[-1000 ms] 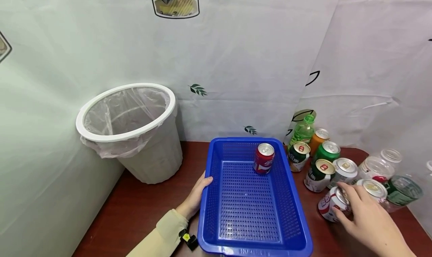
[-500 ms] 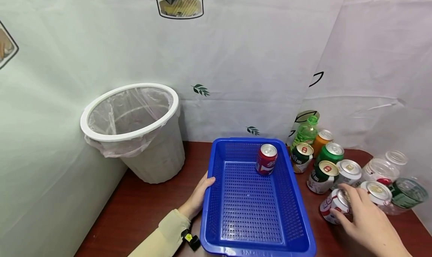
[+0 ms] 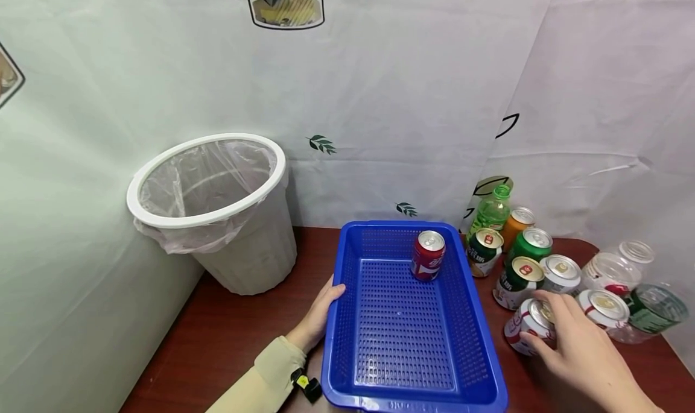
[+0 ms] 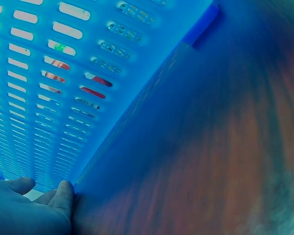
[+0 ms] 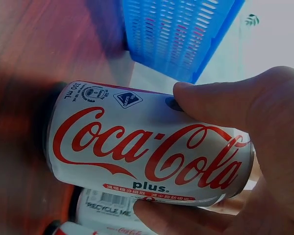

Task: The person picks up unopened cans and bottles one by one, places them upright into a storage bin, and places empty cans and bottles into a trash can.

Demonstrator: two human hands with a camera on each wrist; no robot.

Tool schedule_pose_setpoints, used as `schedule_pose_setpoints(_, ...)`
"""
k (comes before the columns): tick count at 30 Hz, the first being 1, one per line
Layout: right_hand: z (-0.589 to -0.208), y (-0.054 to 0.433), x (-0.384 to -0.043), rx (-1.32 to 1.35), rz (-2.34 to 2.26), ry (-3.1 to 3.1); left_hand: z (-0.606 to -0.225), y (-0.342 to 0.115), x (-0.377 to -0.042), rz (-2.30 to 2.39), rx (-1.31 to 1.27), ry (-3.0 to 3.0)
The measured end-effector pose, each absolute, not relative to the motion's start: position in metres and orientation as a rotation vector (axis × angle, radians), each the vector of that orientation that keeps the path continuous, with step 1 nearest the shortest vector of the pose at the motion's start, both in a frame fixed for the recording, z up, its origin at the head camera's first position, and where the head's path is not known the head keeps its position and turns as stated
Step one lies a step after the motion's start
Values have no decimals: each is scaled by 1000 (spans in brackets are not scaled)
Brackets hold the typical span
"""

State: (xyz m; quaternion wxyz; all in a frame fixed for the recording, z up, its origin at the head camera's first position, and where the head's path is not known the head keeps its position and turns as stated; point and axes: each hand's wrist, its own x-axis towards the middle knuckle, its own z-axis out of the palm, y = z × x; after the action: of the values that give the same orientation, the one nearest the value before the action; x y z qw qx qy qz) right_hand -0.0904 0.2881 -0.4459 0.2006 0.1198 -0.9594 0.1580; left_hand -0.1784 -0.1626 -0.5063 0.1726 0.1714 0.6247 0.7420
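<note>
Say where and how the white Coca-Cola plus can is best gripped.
Probably round the upper half of the Coca-Cola plus can, coming from above: its top faces up and another white can crowds one flank. Thumb toward the blue basket, fingers opposite, as the right hand holds it, should suit the straight, round wall.

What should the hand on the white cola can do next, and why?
I'd probably lift the white Coca-Cola can and bring it toward the blue basket. The right hand grips it between thumb and fingers, the left hand holds the basket's edge, and one red can stands inside with plenty of bare floor around it.
</note>
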Motion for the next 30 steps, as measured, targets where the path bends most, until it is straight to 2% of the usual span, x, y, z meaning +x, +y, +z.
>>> schedule_pose_setpoints(30, -366, 236, -125, 436, 459, -2498, -508, -163, -179, 2107, 475, 1764)
